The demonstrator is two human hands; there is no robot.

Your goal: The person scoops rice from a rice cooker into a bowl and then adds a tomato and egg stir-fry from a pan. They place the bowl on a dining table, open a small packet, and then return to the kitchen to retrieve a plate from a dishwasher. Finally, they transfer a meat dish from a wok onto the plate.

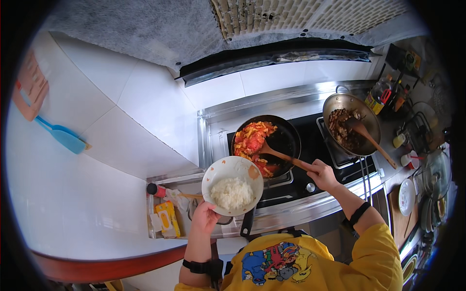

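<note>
My left hand (pixel 206 217) grips the rim of a white patterned bowl (pixel 257 187) with a mound of cooked white rice (pixel 233 193) inside. The bowl is held at the near left edge of a black frying pan (pixel 285 140) and covers part of it. In my right hand (pixel 322 175) is the handle of a wooden spatula (pixel 280 155). Its blade is in the red and yellow food (pixel 251 137), which looks like tomato and scrambled egg, gathered on the pan's left side. The pan's black handle (pixel 248 222) points towards me.
A steel wok (pixel 372 120) with brown food and a second wooden spatula (pixel 369 138) sits on the right burner. Bottles (pixel 380 92) stand behind it. At the right are a glass lid (pixel 437 174) and a white plate (pixel 406 196). A yellow wipes pack (pixel 168 219) lies at the left.
</note>
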